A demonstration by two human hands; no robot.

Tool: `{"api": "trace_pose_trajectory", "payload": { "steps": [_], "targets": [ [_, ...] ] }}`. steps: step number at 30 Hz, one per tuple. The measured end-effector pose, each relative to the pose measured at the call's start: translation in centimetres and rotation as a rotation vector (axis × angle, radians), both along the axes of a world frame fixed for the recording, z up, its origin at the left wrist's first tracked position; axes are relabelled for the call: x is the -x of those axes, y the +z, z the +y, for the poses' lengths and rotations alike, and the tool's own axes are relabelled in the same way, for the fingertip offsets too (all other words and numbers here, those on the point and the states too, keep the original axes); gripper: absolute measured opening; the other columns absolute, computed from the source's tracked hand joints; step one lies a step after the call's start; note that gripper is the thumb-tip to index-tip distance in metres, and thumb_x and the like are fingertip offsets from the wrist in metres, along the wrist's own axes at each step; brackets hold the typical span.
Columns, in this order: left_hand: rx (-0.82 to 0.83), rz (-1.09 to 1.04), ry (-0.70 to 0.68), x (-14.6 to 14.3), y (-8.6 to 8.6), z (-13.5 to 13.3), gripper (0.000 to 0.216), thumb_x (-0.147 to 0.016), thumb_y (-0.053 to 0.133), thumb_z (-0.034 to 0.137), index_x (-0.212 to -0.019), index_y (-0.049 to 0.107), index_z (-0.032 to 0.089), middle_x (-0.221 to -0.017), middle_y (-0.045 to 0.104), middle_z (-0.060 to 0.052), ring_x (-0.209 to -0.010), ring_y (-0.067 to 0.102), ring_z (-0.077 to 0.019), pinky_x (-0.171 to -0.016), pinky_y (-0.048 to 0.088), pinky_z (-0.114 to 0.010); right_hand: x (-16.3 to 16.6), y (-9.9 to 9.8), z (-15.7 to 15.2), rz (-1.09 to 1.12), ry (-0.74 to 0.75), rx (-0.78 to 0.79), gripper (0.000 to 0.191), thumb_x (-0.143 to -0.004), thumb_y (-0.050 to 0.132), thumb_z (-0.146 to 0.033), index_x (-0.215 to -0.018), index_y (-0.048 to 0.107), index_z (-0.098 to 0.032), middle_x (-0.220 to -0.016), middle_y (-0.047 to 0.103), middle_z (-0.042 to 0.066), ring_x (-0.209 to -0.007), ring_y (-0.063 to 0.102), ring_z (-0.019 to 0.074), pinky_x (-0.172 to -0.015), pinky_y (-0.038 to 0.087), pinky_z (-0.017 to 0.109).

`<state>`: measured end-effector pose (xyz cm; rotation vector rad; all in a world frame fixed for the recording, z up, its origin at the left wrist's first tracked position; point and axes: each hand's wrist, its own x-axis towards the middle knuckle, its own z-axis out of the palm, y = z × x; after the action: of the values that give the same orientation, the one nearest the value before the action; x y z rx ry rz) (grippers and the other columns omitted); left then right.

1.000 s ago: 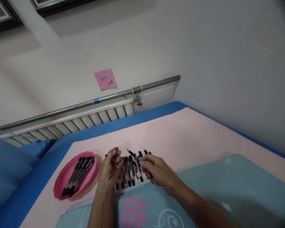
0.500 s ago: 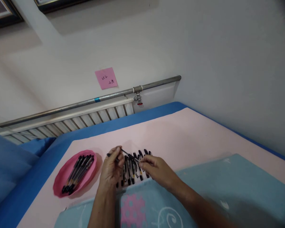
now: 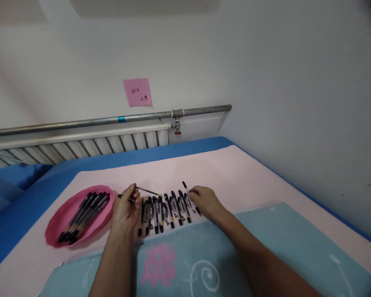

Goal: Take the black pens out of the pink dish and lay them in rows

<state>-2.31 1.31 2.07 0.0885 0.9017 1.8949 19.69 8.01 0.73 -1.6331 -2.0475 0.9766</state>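
Note:
My left hand [image 3: 127,208] is closed on a thin dark pen refill [image 3: 148,190] with a yellowish end pointing right. A short black piece [image 3: 121,196], perhaps a pen cap, also sticks out from its fingers. Below and right of it lies a row of clear pens with black ends [image 3: 156,214], with small loose parts between them. At the row's right end my right hand [image 3: 205,201] has its fingers pinched on a pen [image 3: 185,187]; its fingers partly hide that pen.
A pink scalloped tray [image 3: 54,235] with several pens [image 3: 86,216] stands at the left. A pale pink sheet [image 3: 216,165] and a light blue cloth [image 3: 266,231] cover the surface. Behind are a radiator [image 3: 111,144], a pipe [image 3: 151,116] and the wall.
My right hand has left the refill's end and moved to the pen at the row's right end. My left hand keeps the refill. The view has tilted and shifted.

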Motion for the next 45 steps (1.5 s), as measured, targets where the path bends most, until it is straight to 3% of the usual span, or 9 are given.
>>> {"api": "trace_pose_trajectory", "payload": {
  "steps": [6,31,36,41,45],
  "targets": [
    [0.028,0.034,-0.022,0.4,-0.1,0.1,0.007,-0.075,0.052,0.002,-0.072,0.056,0.007,-0.059,0.046,0.002,-0.045,0.043,-0.0026,-0.035,0.032,-0.012,-1.0,-1.1,0.8,-0.139,0.051,-0.134,0.023,-0.074,0.048,-0.021,-0.084,0.068,-0.016,-0.078,0.068,0.005,-0.074,0.059,0.0151,-0.064,0.038,0.021],
    [0.123,0.096,-0.163,-1.3,-0.8,0.3,0.004,-0.067,0.062,0.007,-0.068,0.058,0.009,-0.061,0.050,-0.001,-0.047,0.044,-0.0047,-0.035,0.032,-0.013,-1.0,-1.2,-0.1,-0.221,0.157,-0.182,0.022,-0.079,0.045,-0.021,-0.084,0.066,-0.016,-0.079,0.067,0.005,-0.070,0.057,0.0141,-0.060,0.035,0.022],
    [0.169,0.148,-0.223,-3.0,-0.7,0.3,0.007,-0.066,0.065,0.009,-0.070,0.059,0.009,-0.060,0.052,0.000,-0.048,0.046,-0.0048,-0.038,0.035,-0.014,-1.0,-0.2,-0.4,-0.059,0.132,-0.232,0.024,-0.081,0.043,-0.022,-0.083,0.066,-0.015,-0.082,0.066,0.006,-0.075,0.056,0.0145,-0.066,0.037,0.023],
    [0.171,0.190,-0.300,-5.2,-1.2,0.4,0.014,-0.062,0.069,0.013,-0.072,0.060,0.009,-0.060,0.054,-0.001,-0.048,0.047,-0.0055,-0.038,0.034,-0.015,-0.3,1.2,-2.2,0.248,0.291,0.000,0.025,-0.080,0.047,-0.031,-0.087,0.067,-0.017,-0.077,0.065,0.001,-0.069,0.055,0.0116,-0.060,0.039,0.020],
    [0.148,0.203,-0.354,-6.5,-1.5,0.3,0.018,-0.061,0.071,0.015,-0.074,0.062,0.009,-0.062,0.056,-0.001,-0.048,0.048,-0.0058,-0.038,0.035,-0.016,0.0,1.3,-2.8,0.256,0.286,0.004,0.020,-0.075,0.050,-0.021,-0.083,0.067,-0.018,-0.073,0.063,-0.001,-0.065,0.053,0.0104,-0.058,0.038,0.019]
  ]
}}
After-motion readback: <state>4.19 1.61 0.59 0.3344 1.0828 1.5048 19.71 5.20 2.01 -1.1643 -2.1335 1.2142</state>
